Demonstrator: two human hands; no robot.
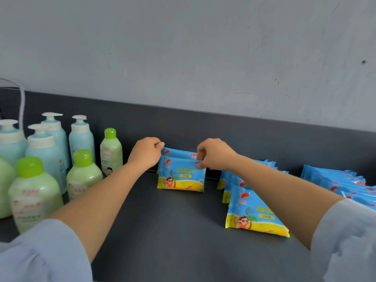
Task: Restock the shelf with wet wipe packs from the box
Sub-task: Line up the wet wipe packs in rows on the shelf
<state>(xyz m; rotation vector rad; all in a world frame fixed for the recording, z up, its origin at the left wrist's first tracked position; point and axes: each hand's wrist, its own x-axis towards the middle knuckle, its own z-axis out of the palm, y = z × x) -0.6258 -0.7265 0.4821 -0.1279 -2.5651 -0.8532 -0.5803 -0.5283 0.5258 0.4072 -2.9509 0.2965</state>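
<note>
The left hand (146, 153) and right hand (213, 154) each pinch a top corner of two upright packs (181, 177) at frame centre, standing on the shelf (162, 231) by its back wall. Other packs (254, 208) lean at right; bottles (81, 139) at left.

The person wears a light blue top of soft cloth. The left sleeve (40, 251) and the right sleeve (345, 237) are loose and wrinkly and end partway up the arms. The left hand (145, 153) and right hand (213, 154) are bare.

Blue-and-yellow wipe packs (181, 176), dark-grey shelf (173, 231)
</note>
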